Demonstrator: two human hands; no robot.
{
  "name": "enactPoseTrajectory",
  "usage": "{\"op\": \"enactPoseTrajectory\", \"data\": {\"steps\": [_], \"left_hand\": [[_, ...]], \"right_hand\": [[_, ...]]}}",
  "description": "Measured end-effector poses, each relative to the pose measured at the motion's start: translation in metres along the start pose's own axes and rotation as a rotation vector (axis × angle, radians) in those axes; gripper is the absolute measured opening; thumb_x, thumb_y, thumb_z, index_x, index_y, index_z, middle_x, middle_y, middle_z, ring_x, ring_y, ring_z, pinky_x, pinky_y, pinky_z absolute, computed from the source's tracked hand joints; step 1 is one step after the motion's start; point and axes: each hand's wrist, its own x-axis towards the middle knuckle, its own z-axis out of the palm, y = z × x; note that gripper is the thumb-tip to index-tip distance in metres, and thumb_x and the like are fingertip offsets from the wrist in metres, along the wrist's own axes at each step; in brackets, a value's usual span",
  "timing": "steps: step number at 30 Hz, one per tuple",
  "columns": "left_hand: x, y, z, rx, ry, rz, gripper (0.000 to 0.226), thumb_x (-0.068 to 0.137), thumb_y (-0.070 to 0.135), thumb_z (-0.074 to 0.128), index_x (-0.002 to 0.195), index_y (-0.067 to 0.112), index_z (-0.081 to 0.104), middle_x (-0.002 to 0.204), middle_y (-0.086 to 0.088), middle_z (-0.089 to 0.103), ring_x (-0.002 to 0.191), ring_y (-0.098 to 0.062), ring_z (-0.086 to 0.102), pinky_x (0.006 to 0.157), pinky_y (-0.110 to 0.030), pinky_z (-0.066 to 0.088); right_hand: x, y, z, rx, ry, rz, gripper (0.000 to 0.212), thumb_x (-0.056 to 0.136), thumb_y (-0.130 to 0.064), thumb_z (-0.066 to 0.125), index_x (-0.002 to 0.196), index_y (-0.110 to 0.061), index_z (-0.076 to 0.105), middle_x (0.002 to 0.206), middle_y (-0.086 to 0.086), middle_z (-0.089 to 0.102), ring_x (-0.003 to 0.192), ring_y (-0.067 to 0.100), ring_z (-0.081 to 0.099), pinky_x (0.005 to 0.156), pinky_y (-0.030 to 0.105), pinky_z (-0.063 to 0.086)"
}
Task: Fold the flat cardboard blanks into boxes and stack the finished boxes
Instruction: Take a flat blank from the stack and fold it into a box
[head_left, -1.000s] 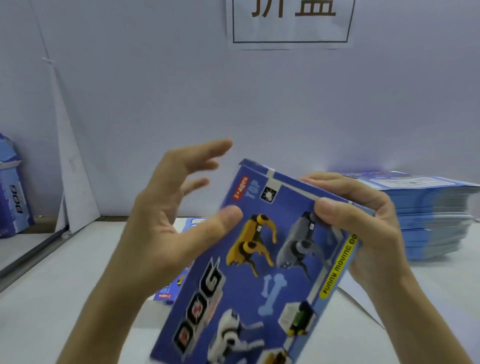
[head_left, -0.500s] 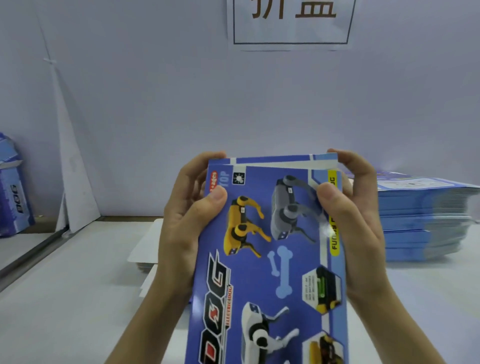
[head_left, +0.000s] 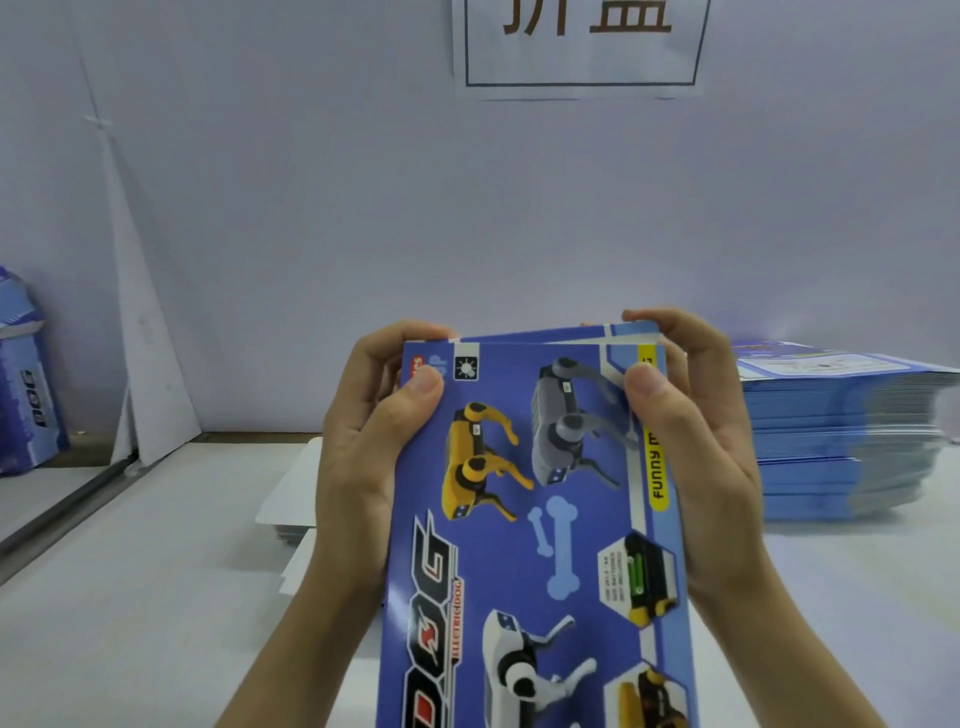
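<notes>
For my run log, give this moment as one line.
left hand: grips blue blank, upper left | right hand: grips its upper right | blank stack: behind right hand

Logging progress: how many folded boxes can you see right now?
1: a blue box standing at the far left edge, partly cut off. More may sit out of frame. The held blank is not counted.

I see a pale lavender wall (head_left: 311, 234) filling the upper frame, a paper sign (head_left: 579, 52) top centre, a white sheet (head_left: 140, 364) leaning at left, and a white counter (head_left: 130, 597) below.
</notes>
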Motion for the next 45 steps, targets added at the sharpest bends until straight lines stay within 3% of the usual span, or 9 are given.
{"op": "enactPoseTrajectory", "data": {"steps": [5,15,20,24,28,33,38,41,45], "left_hand": [[0.001,0.000,0.000,0.016,0.001,-0.007,0.016,0.083,0.019,0.052,0.086,0.029,0.064,0.083,0.001,0.071,0.063,-0.017,0.069,0.052,-0.026,0.055],[-0.001,0.001,-0.001,0.023,0.015,-0.044,0.011,0.078,0.022,0.055,0.078,0.029,0.064,0.076,-0.003,0.068,0.059,-0.018,0.067,0.049,-0.026,0.054],[0.001,0.002,-0.003,0.036,0.021,-0.048,0.012,0.078,0.023,0.056,0.077,0.030,0.066,0.077,-0.003,0.069,0.058,-0.017,0.067,0.049,-0.025,0.053],[-0.001,0.000,-0.002,0.063,0.017,-0.061,0.009,0.077,0.024,0.056,0.075,0.030,0.063,0.077,-0.004,0.067,0.060,-0.018,0.067,0.050,-0.026,0.054],[-0.003,0.000,0.001,0.054,-0.014,-0.032,0.011,0.079,0.024,0.055,0.080,0.032,0.063,0.080,-0.003,0.068,0.062,-0.018,0.068,0.051,-0.026,0.054],[-0.001,0.002,-0.004,0.081,-0.003,-0.031,0.006,0.079,0.026,0.056,0.080,0.029,0.062,0.077,-0.002,0.067,0.060,-0.017,0.067,0.051,-0.025,0.053],[0.001,0.002,-0.006,0.042,-0.021,-0.010,0.011,0.080,0.021,0.056,0.079,0.029,0.064,0.082,0.001,0.067,0.064,-0.017,0.068,0.052,-0.025,0.054],[0.004,-0.001,-0.006,0.035,-0.048,0.009,0.013,0.077,0.016,0.062,0.076,0.028,0.066,0.095,0.007,0.069,0.072,-0.015,0.070,0.057,-0.025,0.055],[0.007,-0.003,-0.014,0.138,-0.117,0.037,0.011,0.074,0.024,0.070,0.080,0.033,0.071,0.120,0.013,0.063,0.099,-0.011,0.068,0.066,-0.023,0.055]], "right_hand": [[-0.001,0.001,0.000,-0.052,0.013,0.005,0.011,0.085,-0.031,0.058,0.093,-0.035,0.063,0.082,-0.003,0.058,0.071,0.015,0.054,0.061,0.024,0.050],[-0.002,-0.001,0.001,-0.048,0.023,0.049,0.018,0.091,-0.018,0.050,0.089,-0.028,0.065,0.078,0.006,0.056,0.068,0.018,0.056,0.058,0.024,0.050],[-0.002,-0.001,0.004,-0.021,-0.012,0.054,0.022,0.092,-0.015,0.046,0.102,-0.025,0.063,0.104,0.006,0.067,0.082,0.037,0.061,0.069,0.032,0.055],[0.000,-0.005,0.001,-0.052,-0.027,0.068,0.027,0.091,-0.015,0.046,0.089,-0.030,0.068,0.097,0.003,0.070,0.078,0.021,0.066,0.063,0.026,0.056],[0.000,-0.006,0.000,-0.054,-0.028,0.030,0.021,0.091,-0.012,0.044,0.099,-0.019,0.062,0.107,0.015,0.067,0.076,0.012,0.064,0.063,0.022,0.054],[-0.003,-0.003,0.000,-0.043,-0.041,0.065,0.024,0.091,-0.015,0.045,0.094,-0.027,0.066,0.102,0.008,0.068,0.077,0.018,0.065,0.063,0.027,0.055],[-0.002,-0.001,0.000,-0.039,-0.052,0.053,0.018,0.090,-0.013,0.045,0.097,-0.017,0.061,0.119,0.003,0.068,0.086,0.018,0.068,0.068,0.026,0.056],[0.001,0.001,-0.006,-0.151,-0.029,0.077,0.009,0.081,-0.023,0.059,0.089,-0.025,0.064,0.124,-0.003,0.065,0.099,0.024,0.065,0.076,0.032,0.055],[0.007,-0.004,-0.024,-0.221,-0.241,0.455,0.058,0.056,-0.044,0.071,0.113,-0.042,0.062,0.113,-0.008,0.068,0.092,0.010,0.071,0.082,0.029,0.053]]}}
